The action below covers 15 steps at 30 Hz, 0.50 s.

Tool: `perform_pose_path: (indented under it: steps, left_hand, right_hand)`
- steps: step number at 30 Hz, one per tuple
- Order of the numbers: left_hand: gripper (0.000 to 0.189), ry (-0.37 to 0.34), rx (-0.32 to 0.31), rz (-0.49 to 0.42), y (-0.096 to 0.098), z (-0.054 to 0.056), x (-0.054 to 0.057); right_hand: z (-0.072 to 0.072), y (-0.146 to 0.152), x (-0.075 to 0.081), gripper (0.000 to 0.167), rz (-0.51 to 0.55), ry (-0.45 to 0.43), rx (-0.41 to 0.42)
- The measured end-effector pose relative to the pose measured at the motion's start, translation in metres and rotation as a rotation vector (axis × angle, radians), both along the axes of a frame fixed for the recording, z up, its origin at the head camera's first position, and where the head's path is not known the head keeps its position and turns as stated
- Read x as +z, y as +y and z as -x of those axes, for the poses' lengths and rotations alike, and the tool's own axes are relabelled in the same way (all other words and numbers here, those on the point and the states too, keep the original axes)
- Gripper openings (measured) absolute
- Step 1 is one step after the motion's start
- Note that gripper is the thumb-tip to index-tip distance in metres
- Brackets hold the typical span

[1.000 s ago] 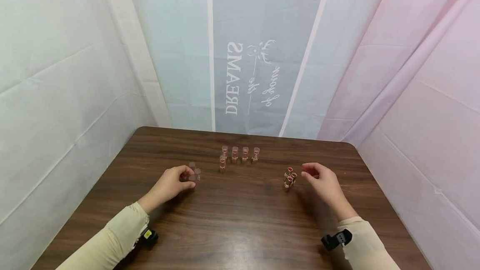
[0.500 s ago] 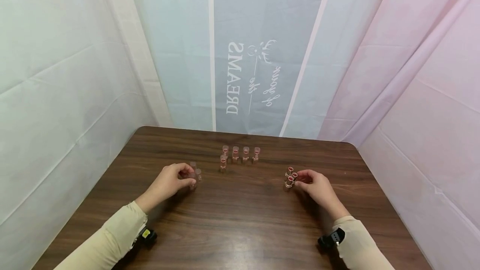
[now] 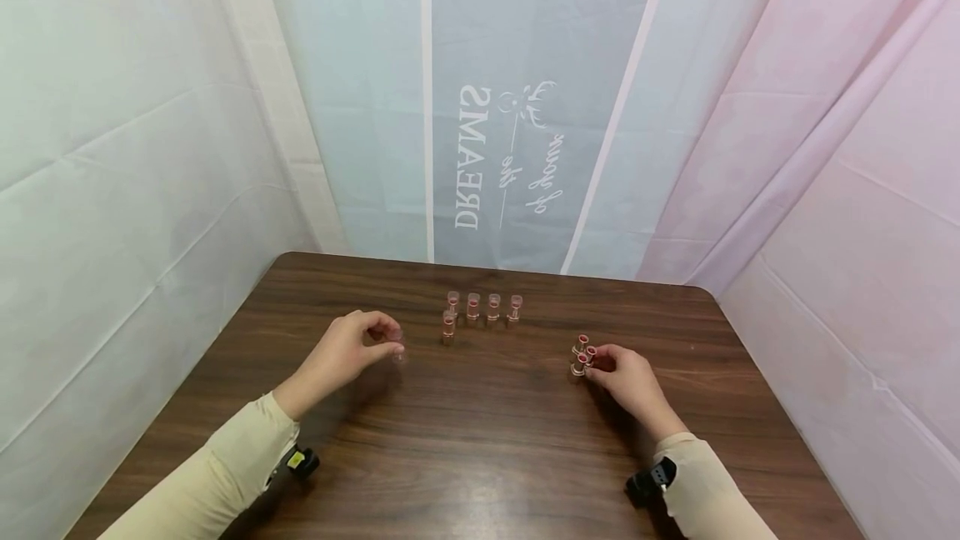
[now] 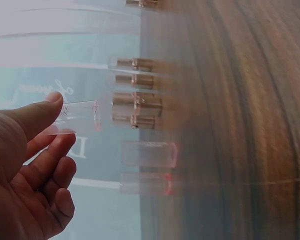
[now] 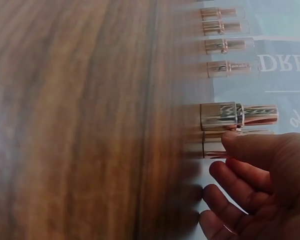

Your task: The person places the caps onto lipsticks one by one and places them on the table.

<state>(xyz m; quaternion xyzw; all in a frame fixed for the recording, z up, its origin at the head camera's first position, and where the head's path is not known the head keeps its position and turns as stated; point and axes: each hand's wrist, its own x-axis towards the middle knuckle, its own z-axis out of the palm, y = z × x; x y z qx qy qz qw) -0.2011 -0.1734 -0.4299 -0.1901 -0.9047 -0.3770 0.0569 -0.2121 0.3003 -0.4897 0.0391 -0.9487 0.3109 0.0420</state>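
Observation:
My left hand [image 3: 352,352] pinches a clear lipstick cap [image 4: 77,117] between thumb and fingertips, raised above the table. Two more clear caps [image 4: 150,154] stand upright on the table beyond it, mostly hidden by the hand in the head view. At the right, three uncapped lipstick tubes with shiny rose-gold bases and red tips stand close together. The thumb and fingers of my right hand [image 3: 628,377] pinch the rightmost lipstick tube [image 5: 213,145]. A neighbouring lipstick tube [image 5: 217,116] stands right beside it.
Several lipsticks with clear caps [image 3: 493,307] stand upright in a row toward the back of the dark wood table [image 3: 480,440]. One more capped lipstick [image 3: 447,327] stands in front of the row's left end. A printed curtain [image 3: 495,23] hangs behind the table.
My left hand has lifted a clear cap up from beside the others. My right hand has moved left and down to the uncapped lipsticks and taken hold of one.

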Motion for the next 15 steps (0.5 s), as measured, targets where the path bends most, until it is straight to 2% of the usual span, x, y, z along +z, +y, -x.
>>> perform_pose_path:
  steps: [5, 10, 15]
  left_hand:
    - [0.022, -0.002, 0.002, -0.011, 0.006, -0.002, 0.006]
    - [0.023, -0.01, 0.019, 0.002, 0.01, -0.005, 0.007]
    - [0.023, -0.006, 0.013, 0.015, 0.009, -0.007, 0.005]
  right_hand:
    - [0.001, -0.002, -0.003, 0.031, -0.018, -0.011, -0.009]
    - [0.001, 0.0, -0.003, 0.027, 0.007, 0.005, -0.025]
    - [-0.003, 0.01, 0.006, 0.024, 0.032, 0.064, -0.075]
